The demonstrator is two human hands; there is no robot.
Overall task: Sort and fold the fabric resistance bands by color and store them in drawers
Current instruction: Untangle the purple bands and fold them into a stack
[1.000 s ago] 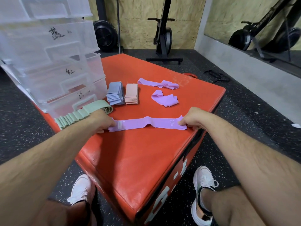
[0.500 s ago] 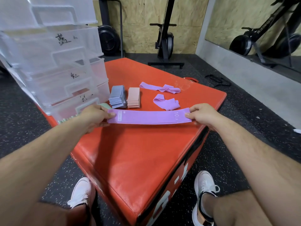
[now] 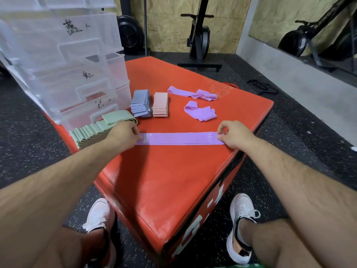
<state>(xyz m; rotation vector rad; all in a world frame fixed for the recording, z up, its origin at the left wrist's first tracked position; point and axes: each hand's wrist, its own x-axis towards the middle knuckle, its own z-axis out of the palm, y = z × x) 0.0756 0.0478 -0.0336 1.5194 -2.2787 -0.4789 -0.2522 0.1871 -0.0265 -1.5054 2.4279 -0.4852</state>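
Purple band (image 3: pixel 178 138) lies flat and stretched straight across the red plyo box (image 3: pixel 173 180), running left to right near its far half, printed "10" at its right end. The left hand (image 3: pixel 123 135) pinches the band's left end by the pale label, fingers closed on the fabric; the right hand (image 3: pixel 232 135) presses down on the right end, thumb and forefinger clamped on its edge. Just behind the left hand a fanned row of folded green bands (image 3: pixel 90 132) sits against the foot of a clear plastic drawer unit (image 3: pixel 77 74), whose drawer fronts carry handwritten marks. Farther back, a stack of folded blue bands (image 3: pixel 140 103) stands just beside a stack of folded pink bands (image 3: pixel 160 105). To their right lie two loose purple bands, one crumpled (image 3: pixel 200 113) and one long and twisted (image 3: pixel 193 94), well apart from the stretched one. White sneakers (image 3: pixel 242 227) rest on the speckled black floor (image 3: pixel 289 122) on either side of the box's near corner.
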